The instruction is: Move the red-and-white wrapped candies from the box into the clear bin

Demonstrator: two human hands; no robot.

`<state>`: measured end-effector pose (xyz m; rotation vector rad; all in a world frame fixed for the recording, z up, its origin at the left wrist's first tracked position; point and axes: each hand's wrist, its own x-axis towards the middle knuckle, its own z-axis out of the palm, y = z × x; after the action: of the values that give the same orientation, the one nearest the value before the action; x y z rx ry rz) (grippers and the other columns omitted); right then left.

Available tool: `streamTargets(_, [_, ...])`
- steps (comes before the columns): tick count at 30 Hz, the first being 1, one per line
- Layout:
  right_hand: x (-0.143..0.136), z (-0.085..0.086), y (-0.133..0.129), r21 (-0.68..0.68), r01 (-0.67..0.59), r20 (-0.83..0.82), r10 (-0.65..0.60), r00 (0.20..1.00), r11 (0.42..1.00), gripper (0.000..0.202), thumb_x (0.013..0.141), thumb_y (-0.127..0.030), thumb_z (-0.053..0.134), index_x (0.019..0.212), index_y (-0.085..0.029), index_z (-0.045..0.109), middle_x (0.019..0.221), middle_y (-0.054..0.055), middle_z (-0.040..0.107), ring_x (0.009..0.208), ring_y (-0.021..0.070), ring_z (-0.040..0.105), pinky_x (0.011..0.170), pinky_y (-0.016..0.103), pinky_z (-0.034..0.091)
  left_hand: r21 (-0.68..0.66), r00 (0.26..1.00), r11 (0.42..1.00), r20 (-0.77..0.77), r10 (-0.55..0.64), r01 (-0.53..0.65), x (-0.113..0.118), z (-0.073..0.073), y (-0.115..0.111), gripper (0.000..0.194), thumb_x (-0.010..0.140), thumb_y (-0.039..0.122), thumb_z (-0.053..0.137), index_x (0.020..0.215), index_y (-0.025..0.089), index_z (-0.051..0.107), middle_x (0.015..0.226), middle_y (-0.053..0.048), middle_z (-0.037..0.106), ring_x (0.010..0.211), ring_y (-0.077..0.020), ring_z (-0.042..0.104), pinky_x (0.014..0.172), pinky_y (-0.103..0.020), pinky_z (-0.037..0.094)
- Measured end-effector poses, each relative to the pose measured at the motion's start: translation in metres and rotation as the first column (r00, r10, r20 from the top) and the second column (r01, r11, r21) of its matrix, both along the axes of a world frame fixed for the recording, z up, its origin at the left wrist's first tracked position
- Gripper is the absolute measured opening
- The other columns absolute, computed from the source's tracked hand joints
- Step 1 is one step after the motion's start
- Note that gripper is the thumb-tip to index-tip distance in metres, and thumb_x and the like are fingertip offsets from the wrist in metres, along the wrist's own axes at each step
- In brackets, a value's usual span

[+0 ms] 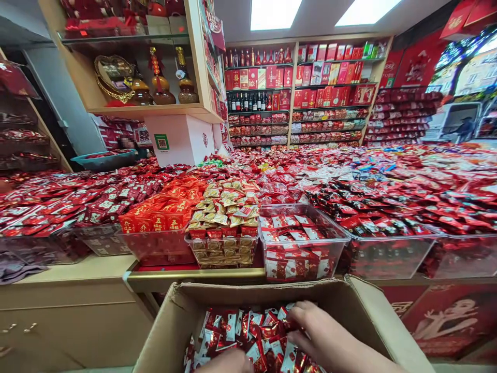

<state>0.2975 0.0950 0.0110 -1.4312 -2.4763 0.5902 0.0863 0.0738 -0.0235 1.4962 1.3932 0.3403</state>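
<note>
A cardboard box [373, 311] stands open in front of me, with a heap of small red and white candy packets [233, 329] inside. My right hand [322, 329] reaches in from the right and touches the heap. Its thumb and fingers are bent but apart, and no packet shows clearly between them. Low at the bottom edge, the back of my left hand [229, 361] lies over the packets. The fingers of that hand are hidden and slightly blurred. Just beyond the box sits a clear plastic bin [303, 241] with similar red and white packets laid in rows.
Next to that bin, another clear bin holds gold durian packets [223, 248]; orange-red packets [159, 223] are further left. Black and red packets [373, 223] fill a bin at right. A wooden cabinet [66, 311] stands left; shelves [295, 96] with bottles and boxes line the back.
</note>
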Motion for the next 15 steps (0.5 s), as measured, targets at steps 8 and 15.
streamTargets(8, [-0.029,0.010,0.015,-0.562,-0.280,-0.664,-0.223,0.713,0.778,0.037,0.063,-0.042,0.061,0.081,-0.016,0.042,0.057,-0.004,0.051,0.046,0.0084,0.047,0.045,0.022,0.039,0.078,0.869,0.961,0.451,0.204,-0.266,0.016,0.042,0.016,0.020,0.068,0.036,0.058,0.070,0.016,0.053,0.058,0.006,0.058,0.051,-0.0076,0.049,0.050,-0.018,0.038])
streamTargets(15, [-0.036,0.007,0.020,-0.545,-0.261,-0.773,-0.356,0.526,0.797,0.038,0.061,-0.046,0.062,0.066,-0.016,0.039,0.047,-0.006,0.049,0.040,0.0055,0.043,0.040,0.018,0.035,-0.130,0.687,0.952,0.666,0.290,-0.276,0.016,0.052,0.006,0.019,0.071,0.029,0.059,0.085,0.016,0.055,0.075,0.000,0.065,0.068,-0.0114,0.057,0.066,-0.024,0.045])
